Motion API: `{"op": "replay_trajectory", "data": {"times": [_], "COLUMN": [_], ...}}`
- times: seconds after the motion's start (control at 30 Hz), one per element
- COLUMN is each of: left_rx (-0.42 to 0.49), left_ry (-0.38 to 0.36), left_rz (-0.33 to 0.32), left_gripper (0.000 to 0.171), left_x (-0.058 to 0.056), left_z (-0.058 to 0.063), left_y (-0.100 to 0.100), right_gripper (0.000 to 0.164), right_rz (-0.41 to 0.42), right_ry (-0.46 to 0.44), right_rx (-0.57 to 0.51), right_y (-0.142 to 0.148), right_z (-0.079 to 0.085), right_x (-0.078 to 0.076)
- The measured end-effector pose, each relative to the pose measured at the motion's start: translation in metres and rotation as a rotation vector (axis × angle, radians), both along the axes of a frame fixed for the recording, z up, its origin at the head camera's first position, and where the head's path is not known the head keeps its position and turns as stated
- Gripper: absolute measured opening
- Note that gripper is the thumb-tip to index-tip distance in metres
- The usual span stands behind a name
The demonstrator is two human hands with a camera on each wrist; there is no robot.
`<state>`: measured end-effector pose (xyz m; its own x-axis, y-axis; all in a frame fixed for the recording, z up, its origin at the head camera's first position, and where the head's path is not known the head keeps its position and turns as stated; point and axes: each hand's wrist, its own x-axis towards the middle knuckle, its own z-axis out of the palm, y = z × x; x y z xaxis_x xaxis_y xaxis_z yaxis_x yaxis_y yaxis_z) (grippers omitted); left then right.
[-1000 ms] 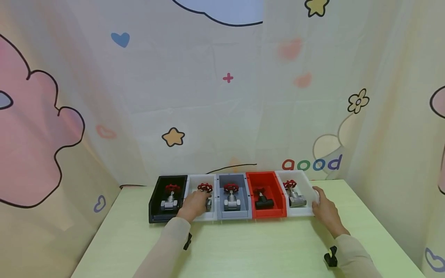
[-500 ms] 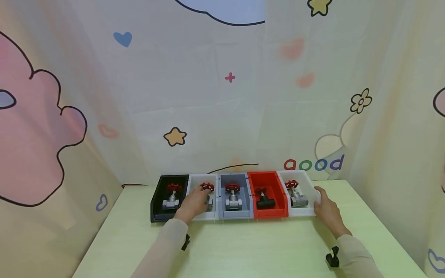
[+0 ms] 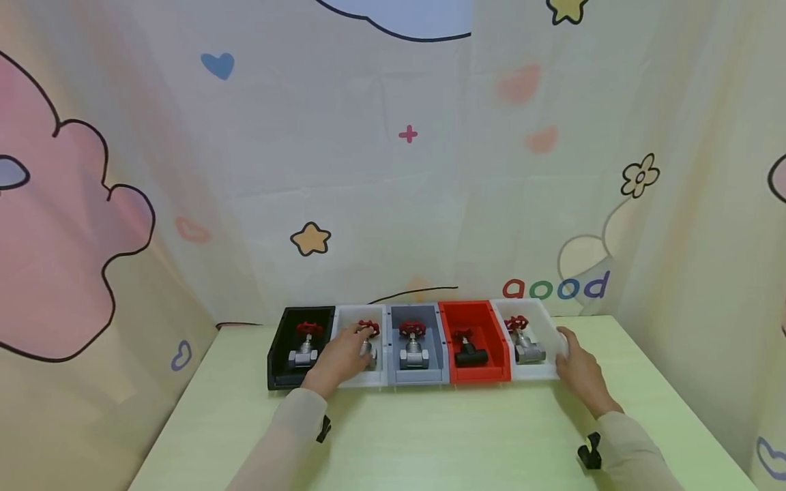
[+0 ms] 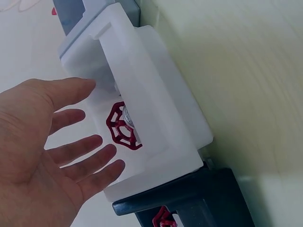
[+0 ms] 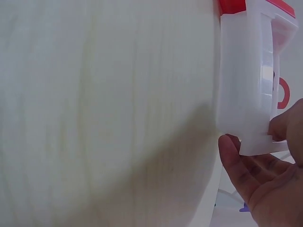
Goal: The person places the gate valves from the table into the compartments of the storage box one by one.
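Observation:
Over the second bin from the left, a white bin, my left hand hovers with loosely bent, spread fingers. Inside that bin is a gate valve with a red handwheel, close beside the fingertips; the hand hides part of the valve body in the head view. At the right end of the row my right hand pinches the outer side wall of another white bin, thumb inside and fingers outside. A silver valve with a red handwheel leans in it.
Between the white bins stand a grey bin with a silver valve and a red bin with a black valve. A black bin holding a silver valve ends the row at left. A printed curtain hangs behind the table.
My left hand has drawn slightly left, uncovering more of the handwheel. The right hand keeps its hold on the white bin. The head view has shifted a little.

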<state>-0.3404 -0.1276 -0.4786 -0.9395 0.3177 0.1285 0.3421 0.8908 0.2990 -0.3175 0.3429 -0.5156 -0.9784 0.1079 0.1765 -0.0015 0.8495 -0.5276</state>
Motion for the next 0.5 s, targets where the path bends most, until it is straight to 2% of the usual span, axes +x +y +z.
{"op": "replay_trajectory", "data": {"times": [0.3,0.5], "left_rx": [0.016,0.022], "left_ry": [0.032,0.072], "left_rz": [-0.024,-0.026], "left_gripper": [0.055,0.055], "left_x": [0.005,0.01], "left_z": [0.0,0.009], "left_y": [0.0,-0.001], "right_gripper": [0.055,0.064], "right_rz": [-0.013,-0.021], "right_ry": [0.03,0.137], "right_rx": [0.018,0.027], "right_y": [0.001,-0.003], "right_z": [-0.001,0.001], "right_x": [0.002,-0.001]}}
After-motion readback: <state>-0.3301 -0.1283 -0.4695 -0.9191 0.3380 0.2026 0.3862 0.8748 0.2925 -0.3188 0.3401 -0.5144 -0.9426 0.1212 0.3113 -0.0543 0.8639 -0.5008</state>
